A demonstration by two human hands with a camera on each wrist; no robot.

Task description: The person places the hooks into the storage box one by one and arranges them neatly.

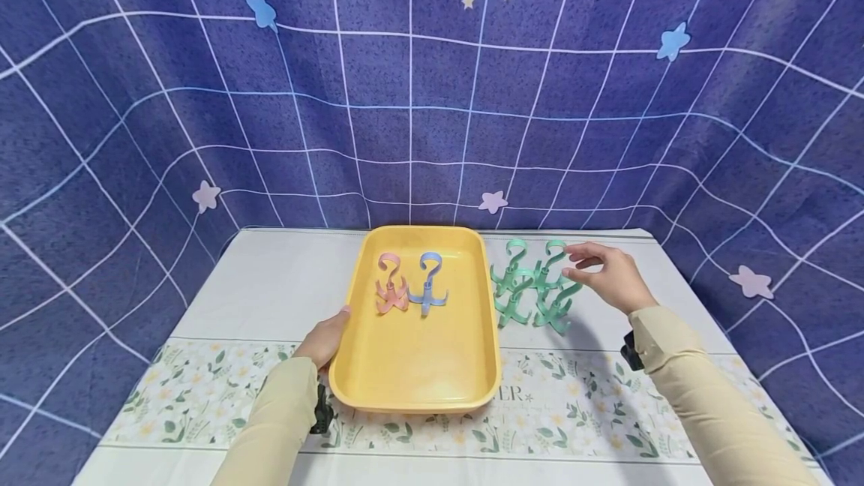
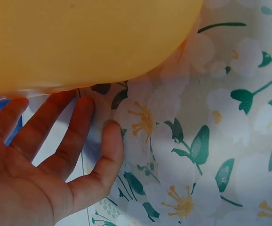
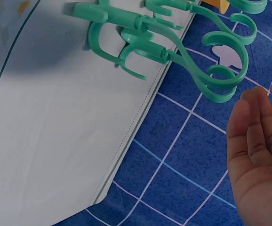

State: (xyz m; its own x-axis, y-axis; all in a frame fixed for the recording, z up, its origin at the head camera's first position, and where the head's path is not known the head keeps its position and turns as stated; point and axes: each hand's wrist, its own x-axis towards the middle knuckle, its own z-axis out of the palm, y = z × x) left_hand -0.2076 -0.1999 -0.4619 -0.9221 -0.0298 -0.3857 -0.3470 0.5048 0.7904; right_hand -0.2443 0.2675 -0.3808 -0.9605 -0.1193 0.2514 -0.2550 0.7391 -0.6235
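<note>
Two hands of mine are out over the table. My right hand (image 1: 607, 276) hovers at the far right of the table with fingers and thumb loosely parted, gripping nothing; its fingertips (image 1: 574, 252) sit just beside the top loop of the nearest green hook (image 1: 550, 265). The right wrist view shows the same: my palm (image 3: 258, 155) is open and apart from the curled green loops (image 3: 220, 70). That hook belongs to a cluster of four green hooks (image 1: 533, 283) standing upright close together on the white tablecloth (image 1: 270, 283), just to the right of the yellow tray (image 1: 412, 366).

My left hand (image 1: 327, 340) rests against the tray's near-left edge, fingers straight and relaxed rather than curled around it. From the left wrist view, my fingers (image 2: 70, 136) lie spread, their tips reaching just under the yellow rim (image 2: 89, 42), over the floral band of the cloth (image 2: 183, 150).

Inside the tray, toward its far end, a pink hook (image 1: 391, 285) and a blue hook (image 1: 428, 285) stand side by side, pink on the left. Behind the table hangs a dark blue backdrop (image 1: 405, 96) with a white grid and pale stars.
</note>
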